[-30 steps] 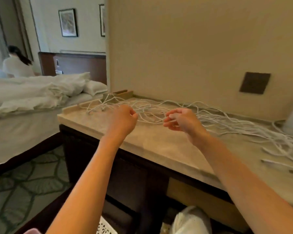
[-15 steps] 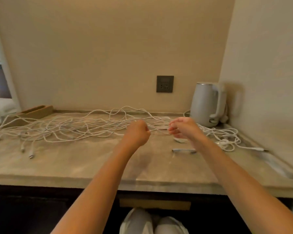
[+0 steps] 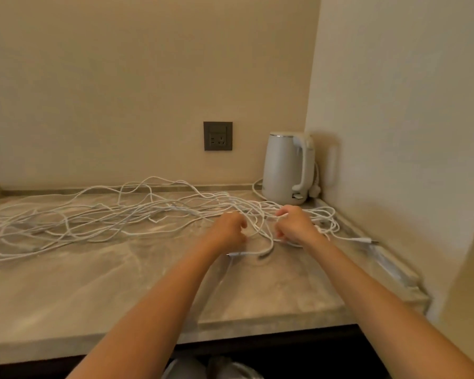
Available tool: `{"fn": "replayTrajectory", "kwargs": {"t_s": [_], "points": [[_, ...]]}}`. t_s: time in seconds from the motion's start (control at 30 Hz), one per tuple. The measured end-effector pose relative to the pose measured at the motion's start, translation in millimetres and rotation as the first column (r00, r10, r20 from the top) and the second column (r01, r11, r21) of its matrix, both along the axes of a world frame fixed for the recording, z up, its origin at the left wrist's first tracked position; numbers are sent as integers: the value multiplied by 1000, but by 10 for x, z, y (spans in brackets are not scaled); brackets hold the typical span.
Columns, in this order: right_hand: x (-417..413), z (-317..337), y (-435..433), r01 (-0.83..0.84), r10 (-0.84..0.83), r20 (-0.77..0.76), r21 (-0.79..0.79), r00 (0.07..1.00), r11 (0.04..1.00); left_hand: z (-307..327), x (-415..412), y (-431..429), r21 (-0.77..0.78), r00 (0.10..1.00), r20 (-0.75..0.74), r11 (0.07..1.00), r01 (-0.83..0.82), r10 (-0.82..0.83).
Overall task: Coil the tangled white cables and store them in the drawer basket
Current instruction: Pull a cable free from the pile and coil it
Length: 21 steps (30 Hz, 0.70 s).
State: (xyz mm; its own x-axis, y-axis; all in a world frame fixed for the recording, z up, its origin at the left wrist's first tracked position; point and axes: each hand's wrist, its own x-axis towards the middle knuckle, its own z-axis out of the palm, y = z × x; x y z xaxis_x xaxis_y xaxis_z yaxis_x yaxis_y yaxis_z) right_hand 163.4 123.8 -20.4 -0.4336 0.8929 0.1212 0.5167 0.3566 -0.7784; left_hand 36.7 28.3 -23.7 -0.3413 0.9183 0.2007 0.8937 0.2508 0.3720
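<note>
Your one head camera, wide-angle, looking forward and down; close over the countertop [image 3: 99, 291], facing the back wall [image 3: 121, 77] and its right-hand corner

Both forearms are bare from the lower edge up to the left hand [image 3: 227, 231] and right hand [image 3: 294, 228]. At 6 o'clock, what look like pale grey-white shoes [image 3: 212, 370].

Countertop [image 3: 121, 291] matt veined stone; kettle [image 3: 285, 168] smooth white plastic

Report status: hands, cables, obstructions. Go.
Left hand and right hand each grip strands of the white cables. Tangle uncoiled, sprawled over countertop. Nearby: kettle behind the hands; basket not in view.
</note>
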Motion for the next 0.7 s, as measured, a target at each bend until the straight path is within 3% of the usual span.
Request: {"fn": "replayTrajectory", "kwargs": {"t_s": [0.17, 0.3, 0.4, 0.5, 0.57, 0.63, 0.7], "points": [[-76, -22, 205, -8, -1, -94, -94, 996, 996, 2, 10, 121, -20, 999, -31, 999, 35, -36], [-184, 39, 280, -12, -18, -235, -125, 972, 992, 45, -72, 221, 163, 997, 72, 987, -10, -2], [-290, 162, 284, -107, 53, -265, -192, 963, 976, 119, -117, 254, 304, 995, 90, 953, 21, -51], [-412, 256, 329, -199, 129, -303, -213, 944, 956, 192, -166, 283, 326, 983, 96, 938, 118, -157], [-489, 301, 367, -265, 158, -406, -223, 900, 938, 225, -222, 295, 332, 971, 117, 930, 160, -209], [-558, 352, 412, -322, 155, -517, -251, 842, 913, 252, -311, 337, 402, 971, 140, 907, 124, -195], [-584, 413, 433, -367, 172, -553, -263, 815, 892, 312, -400, 373, 515, 972, 211, 857, -16, -108]]}}
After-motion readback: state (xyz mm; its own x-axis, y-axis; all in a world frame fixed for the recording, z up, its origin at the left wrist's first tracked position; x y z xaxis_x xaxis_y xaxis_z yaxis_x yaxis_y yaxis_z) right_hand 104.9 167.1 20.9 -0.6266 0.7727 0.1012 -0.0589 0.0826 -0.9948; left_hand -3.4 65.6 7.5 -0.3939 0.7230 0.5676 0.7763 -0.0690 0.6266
